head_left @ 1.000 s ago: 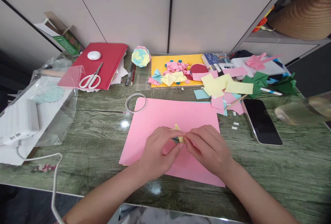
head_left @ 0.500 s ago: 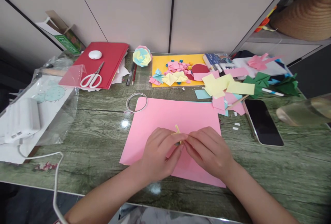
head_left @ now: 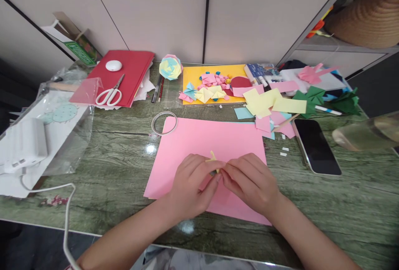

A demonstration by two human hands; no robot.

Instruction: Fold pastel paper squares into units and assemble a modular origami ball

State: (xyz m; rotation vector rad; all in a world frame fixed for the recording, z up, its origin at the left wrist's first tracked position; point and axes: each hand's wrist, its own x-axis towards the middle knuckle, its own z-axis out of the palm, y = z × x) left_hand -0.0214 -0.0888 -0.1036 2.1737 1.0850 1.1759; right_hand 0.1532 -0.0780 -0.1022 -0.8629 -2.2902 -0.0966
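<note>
My left hand [head_left: 190,185] and my right hand [head_left: 251,180] meet over a large pink sheet [head_left: 202,141] lying on the green table. Both pinch a small folded yellow paper piece [head_left: 213,158], whose tip sticks up between the fingertips. Most of that piece is hidden by my fingers. Both hands have their fingers curled closed round it.
A tape ring [head_left: 163,123] lies at the sheet's far left corner. A phone [head_left: 316,145] is to the right. Yellow and pink paper squares [head_left: 268,101], a yellow board [head_left: 190,77] with folded pieces, a paper ball [head_left: 170,67], scissors [head_left: 109,93] on a red folder, a white power strip [head_left: 23,147] surround them.
The yellow piece has turned slightly between my fingers, and my left fingers have closed further over it. The hands stay in the same place.
</note>
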